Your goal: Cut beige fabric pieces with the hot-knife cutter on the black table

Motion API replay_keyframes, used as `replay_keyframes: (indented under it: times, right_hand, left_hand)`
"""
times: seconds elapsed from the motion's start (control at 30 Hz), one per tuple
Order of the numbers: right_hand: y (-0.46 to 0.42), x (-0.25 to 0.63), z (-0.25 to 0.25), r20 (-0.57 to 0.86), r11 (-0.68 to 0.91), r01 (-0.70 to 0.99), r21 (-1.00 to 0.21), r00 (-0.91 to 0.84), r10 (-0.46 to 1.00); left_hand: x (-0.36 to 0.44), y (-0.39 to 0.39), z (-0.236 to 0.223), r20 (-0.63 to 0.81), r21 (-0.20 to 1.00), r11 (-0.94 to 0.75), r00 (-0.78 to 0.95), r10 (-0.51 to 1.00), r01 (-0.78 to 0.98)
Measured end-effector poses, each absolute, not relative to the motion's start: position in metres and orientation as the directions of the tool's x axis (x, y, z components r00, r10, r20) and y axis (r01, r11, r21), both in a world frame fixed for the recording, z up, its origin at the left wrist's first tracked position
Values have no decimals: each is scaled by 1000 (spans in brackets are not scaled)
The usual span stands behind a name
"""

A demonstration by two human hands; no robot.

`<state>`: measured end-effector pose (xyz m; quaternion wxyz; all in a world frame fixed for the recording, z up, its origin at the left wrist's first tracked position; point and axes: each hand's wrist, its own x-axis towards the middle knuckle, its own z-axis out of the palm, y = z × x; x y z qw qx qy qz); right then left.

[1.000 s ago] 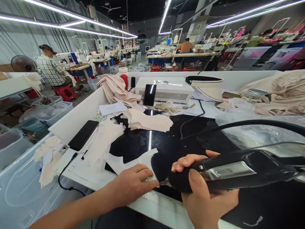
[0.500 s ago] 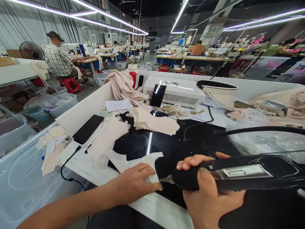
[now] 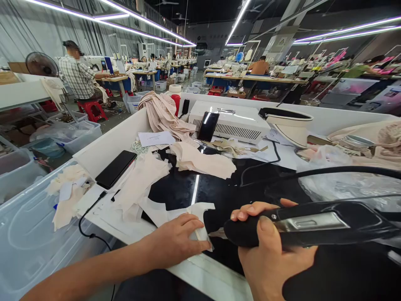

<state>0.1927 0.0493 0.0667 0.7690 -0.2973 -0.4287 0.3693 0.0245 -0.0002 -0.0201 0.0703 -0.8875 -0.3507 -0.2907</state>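
Near the front edge of the glossy black work surface (image 3: 178, 190), my left hand (image 3: 177, 238) pinches the folded end of an off-white fabric piece (image 3: 163, 211). Its thumb and fingers close on the near corner, while the rest of the fabric lies flat. My right hand (image 3: 272, 259) is wrapped around a black hand-held tool (image 3: 300, 225) with a silver lever on its side. The tool's thin metal tip points left, close beside the held fabric; whether they touch I cannot tell. Cream cut fabric pieces (image 3: 203, 161) lie just beyond my hands.
A black phone (image 3: 115, 169) lies at left; another phone (image 3: 208, 126) leans on a white vented box (image 3: 228, 119). Pink fabric (image 3: 161, 110) is heaped behind. A black cable (image 3: 344, 169) crosses above a clear plastic bag (image 3: 338, 184) at right. A co-worker (image 3: 77, 73) sits far left.
My right hand and the tool have shifted slightly left and up. My left hand keeps its hold on the fabric, almost unmoved.
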Motion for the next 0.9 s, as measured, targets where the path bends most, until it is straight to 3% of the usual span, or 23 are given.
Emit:
replay_keyframes:
  times: [0.27,0.47,0.6,0.8,0.9]
  right_hand:
    - [56,185,65,461,565,-326,-758,345,818]
    - [51,188,65,446,543,-302,-784,334,830]
    - [42,195,66,463,548,-275,-790,319,827]
    - [35,201,63,477,558,-277,-782,310,822]
    - [34,202,58,481,562,-271,-782,311,820]
  left_hand:
    - [23,2,-23,587,102,-745,565,580,659]
    - [34,-14,-16,448,109,-697,591,671,709]
    - [43,-34,-9,444,73,-687,593,671,723]
    - [23,-14,10,424,248,-717,593,685,651]
    - [10,15,10,378,248,-773,677,632,583]
